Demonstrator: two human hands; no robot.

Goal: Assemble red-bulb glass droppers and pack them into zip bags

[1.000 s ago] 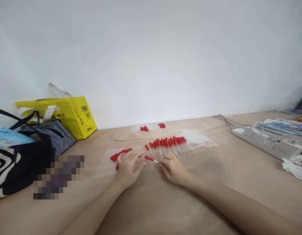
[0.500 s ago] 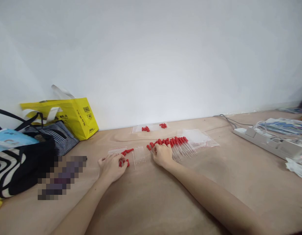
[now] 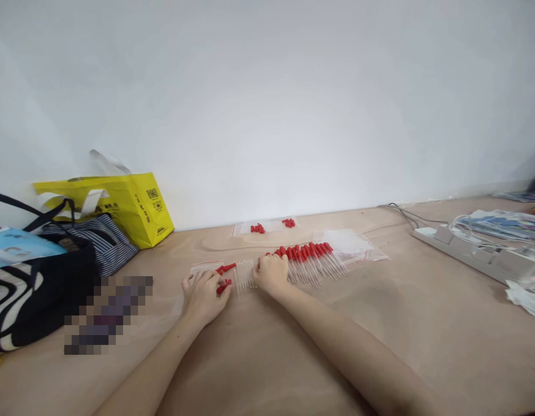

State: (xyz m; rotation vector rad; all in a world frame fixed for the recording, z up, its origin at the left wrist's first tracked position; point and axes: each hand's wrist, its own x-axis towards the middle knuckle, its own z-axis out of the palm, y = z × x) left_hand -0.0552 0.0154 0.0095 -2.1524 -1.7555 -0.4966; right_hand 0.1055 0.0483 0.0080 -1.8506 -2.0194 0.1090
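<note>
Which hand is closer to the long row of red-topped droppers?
Right. The right hand is at the left end of the red-topped droppers; the left hand is farther left, by some red caps.

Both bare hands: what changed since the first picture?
The bare right hand moved left and forward, beside the thin clear tubes. The red-tipped clear dropper it held no longer shows between the hands; where it went is hidden. The bare left hand slid left, off the tubes, to the small red bulbs. The yellow bag and white power strip stayed put.
</note>
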